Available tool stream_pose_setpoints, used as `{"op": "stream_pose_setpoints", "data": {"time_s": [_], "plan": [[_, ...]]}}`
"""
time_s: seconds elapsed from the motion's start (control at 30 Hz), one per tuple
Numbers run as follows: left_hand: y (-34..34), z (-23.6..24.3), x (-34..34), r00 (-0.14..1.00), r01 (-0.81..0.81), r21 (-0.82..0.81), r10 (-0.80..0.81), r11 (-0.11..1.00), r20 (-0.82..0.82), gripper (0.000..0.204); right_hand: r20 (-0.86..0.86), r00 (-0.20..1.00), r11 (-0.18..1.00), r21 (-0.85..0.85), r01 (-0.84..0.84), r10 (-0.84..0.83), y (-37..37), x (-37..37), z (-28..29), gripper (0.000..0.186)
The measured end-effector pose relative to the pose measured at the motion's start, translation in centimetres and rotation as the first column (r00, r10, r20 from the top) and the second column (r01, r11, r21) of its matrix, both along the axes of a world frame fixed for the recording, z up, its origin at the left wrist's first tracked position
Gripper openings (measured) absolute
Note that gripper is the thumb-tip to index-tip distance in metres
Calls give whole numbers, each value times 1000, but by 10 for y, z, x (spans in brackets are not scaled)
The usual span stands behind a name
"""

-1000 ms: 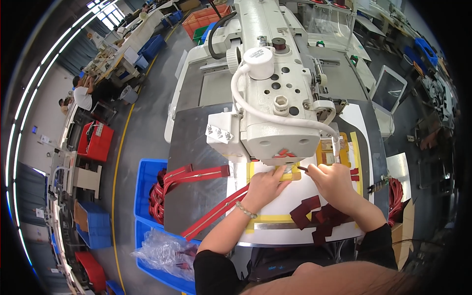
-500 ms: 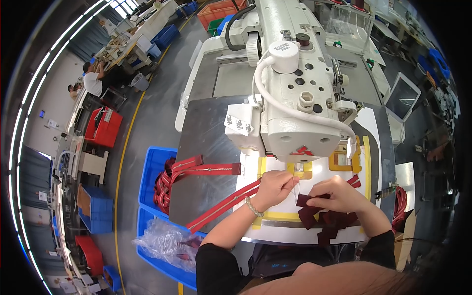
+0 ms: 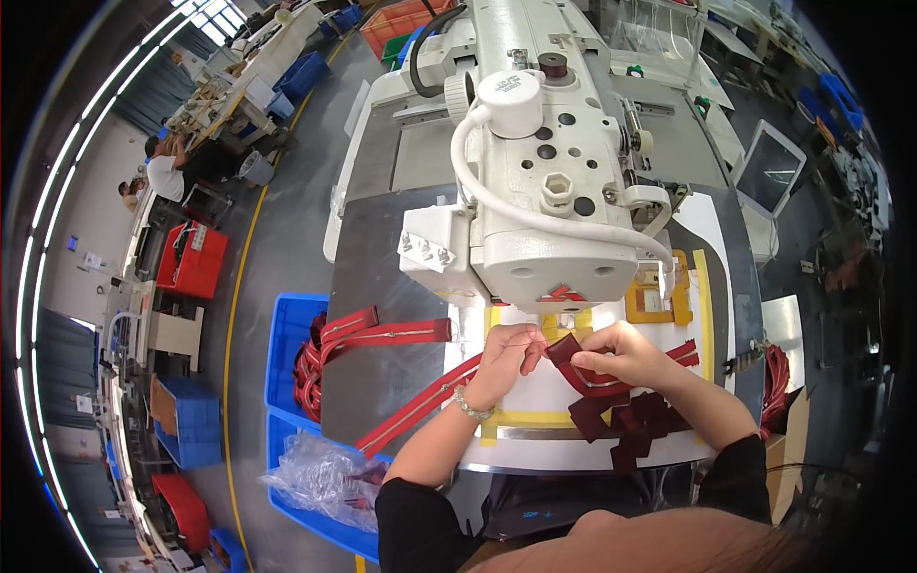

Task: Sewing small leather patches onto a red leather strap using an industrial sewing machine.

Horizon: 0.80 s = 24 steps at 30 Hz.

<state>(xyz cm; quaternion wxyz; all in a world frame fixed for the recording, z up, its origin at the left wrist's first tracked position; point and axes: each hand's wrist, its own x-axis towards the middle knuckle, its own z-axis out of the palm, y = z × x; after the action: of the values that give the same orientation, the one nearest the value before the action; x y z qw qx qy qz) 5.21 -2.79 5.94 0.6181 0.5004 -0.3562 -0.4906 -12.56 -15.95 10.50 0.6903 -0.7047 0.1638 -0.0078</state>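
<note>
My left hand (image 3: 509, 361) is closed in a pinch near the sewing machine's front, with a fine thread at its fingertips. A red zipper strip (image 3: 420, 406) passes under its wrist. Beside it, my right hand (image 3: 621, 355) grips the end of another red zipper (image 3: 590, 384), where a dark red fabric tab (image 3: 563, 350) points toward the left fingertips. Several dark red fabric pieces (image 3: 635, 420) lie below the right hand. Directly ahead is the white sewing machine head (image 3: 544, 244); its needle area is mostly hidden.
Yellow tape (image 3: 535, 418) borders the white work sheet. A yellow frame (image 3: 659, 291) lies at right. Left of the table, a blue bin (image 3: 287, 329) holds red zippers; crumpled clear plastic (image 3: 320, 477) is in another. A screen (image 3: 770, 170) stands at right. A seated person (image 3: 164, 177) is far left.
The right hand has raised and turned the tab, and the zipper attached to it now shows. The left hand has shifted slightly; both hands are closer together. The whole view has shifted a little.
</note>
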Motion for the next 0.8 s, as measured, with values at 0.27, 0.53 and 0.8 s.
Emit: {"op": "stream_pose_setpoints", "data": {"time_s": [0.27,0.53,0.8], "plan": [[0,-3,6,987,146,-148,-134,978,89,30,13,1000,996,85,28,-29,-4,-1,-5,34],[-4,13,-6,945,72,-8,-66,997,319,32,-13,999,988,152,35,-33,-3,-1,-8,30],[-5,6,-3,958,55,-36,-42,998,284,38,-37,999,992,122,42,-38,-2,0,-6,19]]}}
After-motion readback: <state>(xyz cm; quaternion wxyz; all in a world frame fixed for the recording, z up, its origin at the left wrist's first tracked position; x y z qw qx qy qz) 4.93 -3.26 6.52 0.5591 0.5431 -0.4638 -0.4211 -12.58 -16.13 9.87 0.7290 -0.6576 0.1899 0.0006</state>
